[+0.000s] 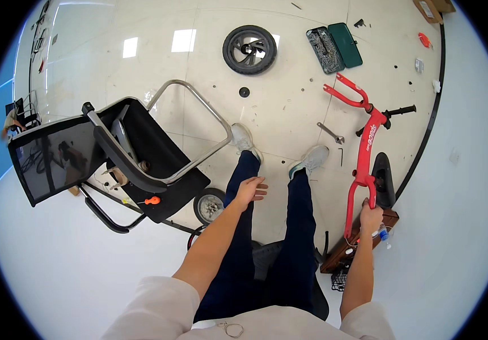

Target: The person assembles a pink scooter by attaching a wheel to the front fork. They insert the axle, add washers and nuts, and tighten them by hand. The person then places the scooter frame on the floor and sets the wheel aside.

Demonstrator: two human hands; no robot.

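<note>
At my right, a red bicycle frame (364, 148) with its fork pointing away from me carries black handlebar grips and a black saddle (384, 180). My right hand (371, 217) is closed round the near end of one rear fork arm. Over my left thigh hovers my left hand (250, 191), fingers apart and holding nothing. Beyond my shoes lies a black-tyred wheel (249, 50). A green toolbox (346, 45) with its lid up holds many small metal parts. Between my right foot and the frame lie an adjustable wrench (330, 133) and a hex key (342, 157).
A black chair with chrome legs (190, 90) fills the left side, an orange-handled screwdriver (152, 200) on it. Another wheel (208, 205) is beside my left leg. A wooden box (388, 220) stands near my right hand. A black round part (244, 92) lies on the floor.
</note>
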